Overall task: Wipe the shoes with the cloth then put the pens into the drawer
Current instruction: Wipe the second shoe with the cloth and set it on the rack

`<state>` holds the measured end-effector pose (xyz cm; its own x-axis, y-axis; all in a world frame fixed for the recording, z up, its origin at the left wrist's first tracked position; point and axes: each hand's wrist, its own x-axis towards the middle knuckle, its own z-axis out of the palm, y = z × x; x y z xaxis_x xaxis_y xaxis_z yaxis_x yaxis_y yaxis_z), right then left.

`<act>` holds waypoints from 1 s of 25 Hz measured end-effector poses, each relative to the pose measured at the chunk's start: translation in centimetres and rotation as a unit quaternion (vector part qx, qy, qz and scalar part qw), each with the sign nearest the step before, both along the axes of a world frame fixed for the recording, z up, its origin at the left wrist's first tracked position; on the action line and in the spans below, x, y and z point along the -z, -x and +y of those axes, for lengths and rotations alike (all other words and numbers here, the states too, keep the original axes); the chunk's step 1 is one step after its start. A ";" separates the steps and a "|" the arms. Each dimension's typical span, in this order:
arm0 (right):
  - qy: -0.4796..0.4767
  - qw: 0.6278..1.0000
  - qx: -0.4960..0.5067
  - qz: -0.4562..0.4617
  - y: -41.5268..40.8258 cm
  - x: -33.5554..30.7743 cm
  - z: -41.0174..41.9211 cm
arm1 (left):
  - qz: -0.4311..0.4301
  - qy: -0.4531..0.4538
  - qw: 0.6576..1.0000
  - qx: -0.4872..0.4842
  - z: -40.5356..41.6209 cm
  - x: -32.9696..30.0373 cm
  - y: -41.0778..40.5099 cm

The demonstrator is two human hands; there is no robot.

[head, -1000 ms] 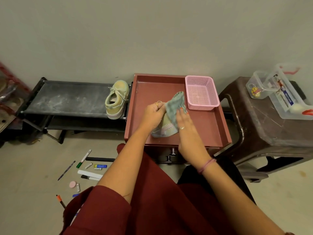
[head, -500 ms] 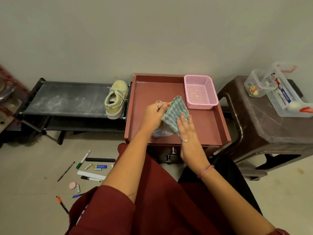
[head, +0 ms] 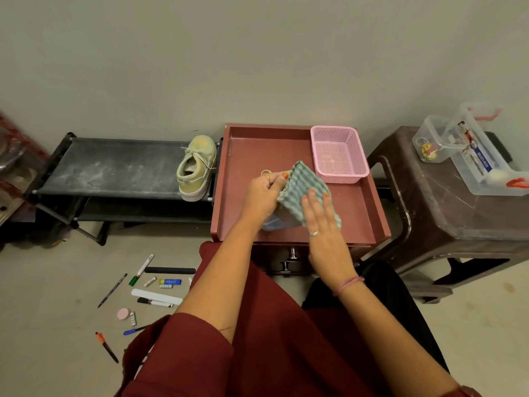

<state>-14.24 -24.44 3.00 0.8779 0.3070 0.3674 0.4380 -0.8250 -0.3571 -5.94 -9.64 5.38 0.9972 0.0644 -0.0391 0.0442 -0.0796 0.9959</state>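
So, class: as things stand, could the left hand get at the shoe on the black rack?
Probably yes, once freed: the left hand now grips the cloth, but the shoe sits at the rack's near end beside the tray, with nothing between.

The cloth now drapes fully over the shoe (only its heel shows), and the right hand has slid toward 5 o'clock, fingers flatter.

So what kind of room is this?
Probably a home entryway or storage corner: a low shoe rack holding a shoe against a plain wall, a plastic stool, and pens scattered on the floor.
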 end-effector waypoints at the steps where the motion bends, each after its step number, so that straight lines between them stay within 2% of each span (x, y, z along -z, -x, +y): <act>1: -0.031 0.998 0.011 0.045 -0.9 -0.6 -0.5 | 0.005 -0.003 1.000 -0.005 0.0 0.0 0.0; 4: -0.113 0.976 0.038 0.184 -3.7 -2.5 -1.5 | -0.007 -0.019 1.000 -0.015 -0.1 0.3 0.1; 6: -0.107 0.975 0.033 0.190 -3.2 -3.1 -0.9 | -0.008 -0.025 0.999 -0.029 -0.1 0.2 0.2; 9: 0.074 0.997 0.027 0.016 -0.4 -2.4 1.1 | 0.015 0.004 0.999 -0.029 0.4 0.0 -0.1; 10: 0.119 0.992 0.018 -0.028 0.0 -2.2 1.1 | 0.021 0.015 0.999 -0.025 0.5 0.0 -0.1; 11: 0.130 0.991 0.003 -0.029 -0.4 -2.2 0.9 | 0.021 0.023 0.999 -0.025 0.6 0.0 0.0; 12: 0.102 0.995 -0.013 0.002 -1.6 -2.5 0.4 | 0.018 0.019 0.999 -0.031 0.6 0.1 0.0; 13: 0.052 0.995 -0.016 0.080 -3.1 -3.0 -0.2 | 0.014 0.011 0.999 -0.039 0.6 0.2 0.1; 15: -0.017 0.975 -0.019 0.221 -5.7 -4.4 -1.4 | 0.002 0.000 0.999 -0.054 0.3 0.0 0.4; 16: -0.040 0.967 -0.011 0.250 -5.9 -4.9 -1.2 | 0.001 -0.003 0.998 -0.060 0.2 -0.1 0.6; 17: -0.037 0.969 0.005 0.243 -5.3 -5.0 -0.6 | 0.004 -0.002 0.998 -0.063 0.2 -0.2 0.6; 18: -0.003 0.982 0.016 0.187 -4.0 -4.6 0.5 | 0.010 0.005 0.998 -0.061 0.3 -0.4 0.6; 20: 0.130 0.991 0.003 0.036 -1.2 -3.5 2.2 | 0.028 0.041 0.998 -0.048 0.5 -0.6 0.6; 21: 0.170 0.985 0.007 0.005 -0.6 -3.1 2.5 | 0.035 0.058 0.997 -0.041 0.6 -0.5 0.8; 22: 0.180 0.983 0.006 0.030 -0.6 -3.4 2.4 | 0.032 0.062 0.997 -0.033 0.6 -0.4 1.1; 23: 0.136 0.988 0.002 0.076 -1.7 -4.0 1.9 | 0.023 0.054 0.998 -0.024 0.5 -0.2 1.4; 25: 0.042 0.971 -0.010 0.236 -4.0 -7.6 0.3 | 0.011 0.041 0.999 -0.008 0.4 0.3 1.8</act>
<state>-10.26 -24.18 10.65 0.9358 0.3376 -0.1015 0.2582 -0.8524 -0.4547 -7.74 -9.26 5.12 0.9948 0.0765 -0.0676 0.0676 0.0034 0.9977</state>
